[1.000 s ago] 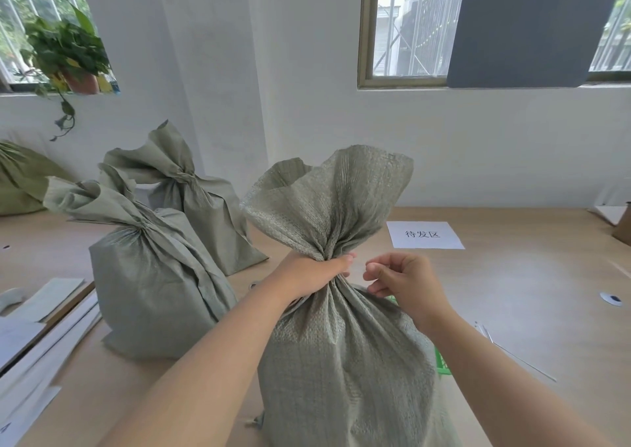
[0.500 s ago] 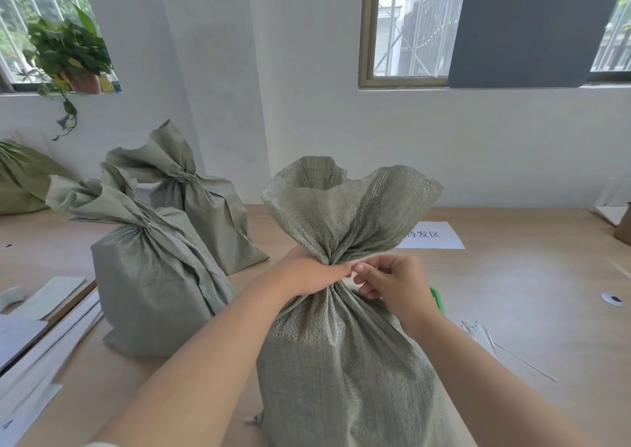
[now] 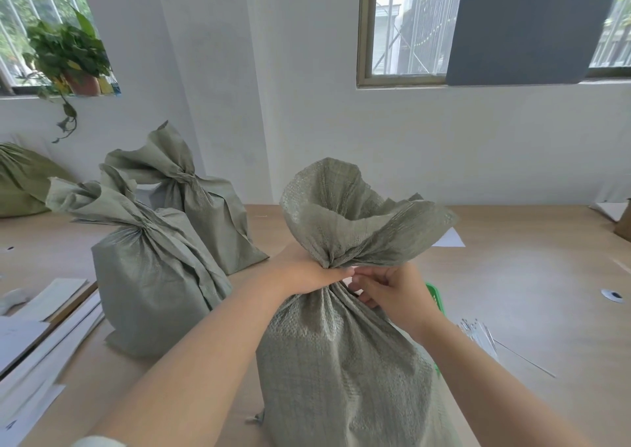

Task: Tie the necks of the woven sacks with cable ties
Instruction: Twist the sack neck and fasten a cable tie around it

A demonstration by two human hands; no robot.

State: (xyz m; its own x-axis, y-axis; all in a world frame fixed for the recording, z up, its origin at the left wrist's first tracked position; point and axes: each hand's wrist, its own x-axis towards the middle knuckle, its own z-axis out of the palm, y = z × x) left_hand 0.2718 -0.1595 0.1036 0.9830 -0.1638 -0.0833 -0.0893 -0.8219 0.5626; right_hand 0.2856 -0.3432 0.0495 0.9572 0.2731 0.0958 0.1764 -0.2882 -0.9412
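On the big wooden table (image 3: pixel 512 293) right in front of me stands the sack (image 3: pixel 341 361), upright, its top flaring open above the bunched neck. Off to my left are two more, the nearer tied sack (image 3: pixel 150 282) and the farther tied sack (image 3: pixel 205 214) just behind it. My left hand (image 3: pixel 304 270) is wrapped tight round the neck. My right hand (image 3: pixel 392 293) curls in from the other side, fingertips pinching the gather beside my left thumb. Loose cable ties (image 3: pixel 478 335) lie just right of my right forearm. There's a tiny white bit (image 3: pixel 348 280) between my hands, can't tell what.
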